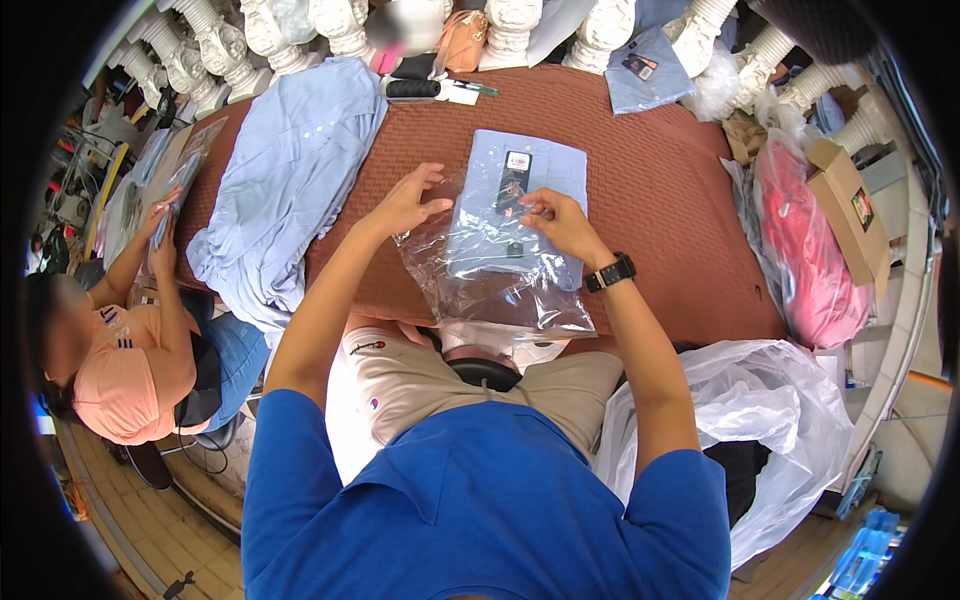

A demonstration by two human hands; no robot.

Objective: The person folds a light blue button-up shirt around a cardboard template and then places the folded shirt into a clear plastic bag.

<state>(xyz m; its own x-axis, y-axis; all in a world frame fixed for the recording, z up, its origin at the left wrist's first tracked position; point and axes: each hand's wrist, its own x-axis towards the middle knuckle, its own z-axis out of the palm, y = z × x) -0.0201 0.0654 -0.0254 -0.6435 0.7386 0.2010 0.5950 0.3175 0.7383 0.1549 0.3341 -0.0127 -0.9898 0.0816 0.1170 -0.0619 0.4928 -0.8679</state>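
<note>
- Currently the folded blue shirt (pixel 520 195) lies on the brown table (pixel 660 190), half inside the clear bag (pixel 490 285)
- Left hand (pixel 405 205) spread loosely over the bag's edge; right hand (pixel 560 222) pinching the mouth
- Thin film may tear or bunch, creasing the shirt

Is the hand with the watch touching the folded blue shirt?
Touching. The head view shows the right hand with its fingertips pinching the folded blue shirt at the clear bag's mouth.
</note>
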